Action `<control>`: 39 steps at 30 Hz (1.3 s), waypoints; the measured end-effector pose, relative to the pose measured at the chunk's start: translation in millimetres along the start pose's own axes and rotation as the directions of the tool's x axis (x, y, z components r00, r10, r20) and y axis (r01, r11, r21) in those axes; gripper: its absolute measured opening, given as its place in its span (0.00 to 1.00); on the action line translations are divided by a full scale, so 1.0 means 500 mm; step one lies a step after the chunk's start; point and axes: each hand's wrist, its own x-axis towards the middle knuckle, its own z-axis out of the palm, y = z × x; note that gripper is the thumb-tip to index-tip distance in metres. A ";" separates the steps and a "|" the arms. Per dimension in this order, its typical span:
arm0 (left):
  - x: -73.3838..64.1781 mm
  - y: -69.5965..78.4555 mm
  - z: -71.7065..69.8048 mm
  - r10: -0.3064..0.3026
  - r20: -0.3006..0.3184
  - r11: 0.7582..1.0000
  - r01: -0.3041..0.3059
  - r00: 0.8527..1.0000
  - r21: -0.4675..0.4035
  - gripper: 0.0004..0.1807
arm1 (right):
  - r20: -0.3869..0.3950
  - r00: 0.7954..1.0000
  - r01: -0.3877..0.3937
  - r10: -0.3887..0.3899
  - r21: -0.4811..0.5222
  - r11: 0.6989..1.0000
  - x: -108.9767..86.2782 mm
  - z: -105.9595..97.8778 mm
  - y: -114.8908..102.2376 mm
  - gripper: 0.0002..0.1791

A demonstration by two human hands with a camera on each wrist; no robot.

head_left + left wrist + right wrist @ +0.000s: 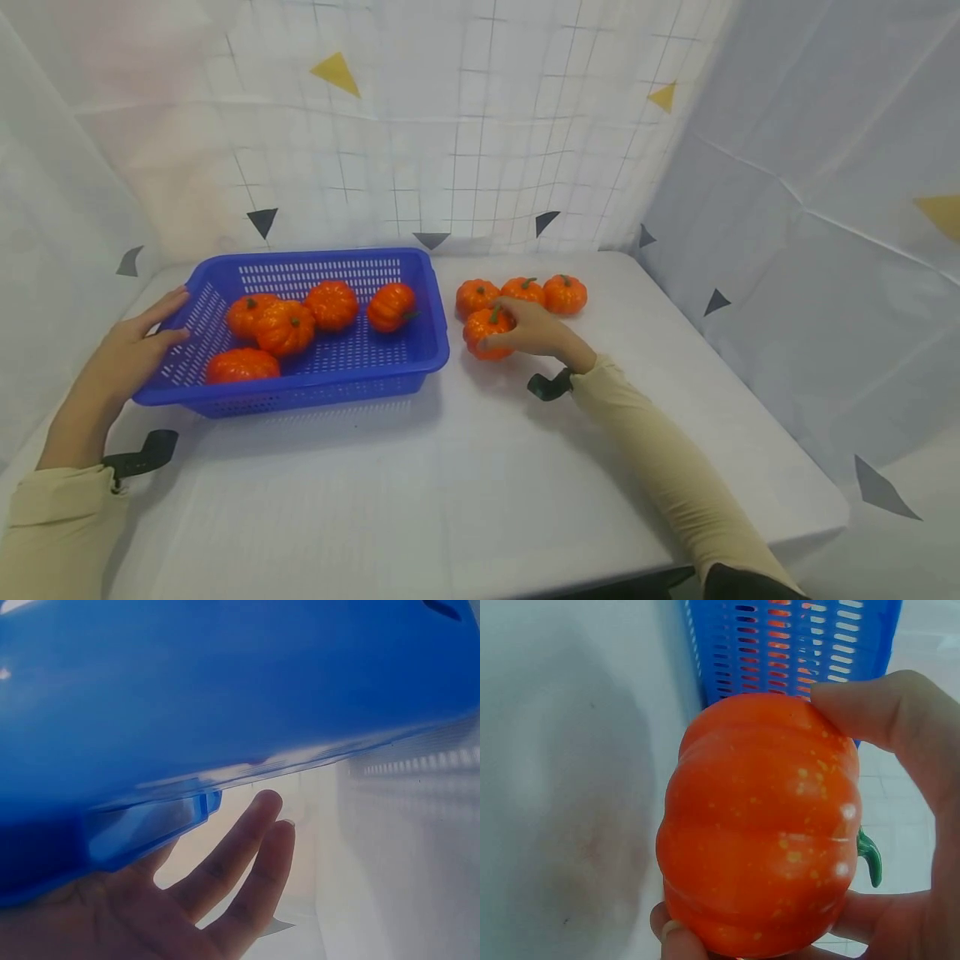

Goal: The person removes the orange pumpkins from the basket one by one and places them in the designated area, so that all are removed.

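My right hand holds a small orange pumpkin with a green stem, thumb on one side and fingers on the other. Whether this pumpkin touches the table I cannot tell. Right behind it are three more pumpkins, close together on the table. A blue plastic basket with slotted walls stands to the left, several pumpkins lying inside. At its left end, my left hand grips the rim. In the left wrist view, two fingers stick out past the basket's underside; the thumb is hidden there.
The white table has its front edge near the bottom of the head view. White sheeting with grid lines and coloured triangles hangs behind, and similar sheeting closes off the right side.
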 end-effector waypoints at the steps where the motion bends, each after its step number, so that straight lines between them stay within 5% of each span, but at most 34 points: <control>1: 0.000 0.000 0.000 0.000 0.000 1.000 0.000 1.000 0.003 0.33 | 0.000 1.000 0.005 -0.005 -0.003 1.000 0.001 0.001 0.001 0.45; 15: 0.001 -0.003 0.000 -0.004 -0.001 1.000 0.004 1.000 0.011 0.33 | -0.025 0.997 0.072 -0.072 -0.017 0.997 0.016 0.025 0.025 0.39; 30: 0.000 -0.003 0.001 -0.001 -0.003 1.000 0.001 1.000 -0.001 0.33 | -0.039 0.999 0.033 -0.033 -0.005 0.999 0.014 0.038 0.022 0.44; 39: 0.000 -0.002 0.001 0.001 -0.001 1.000 -0.001 1.000 0.000 0.33 | -0.058 0.998 0.034 -0.035 -0.012 0.999 0.017 0.042 0.025 0.39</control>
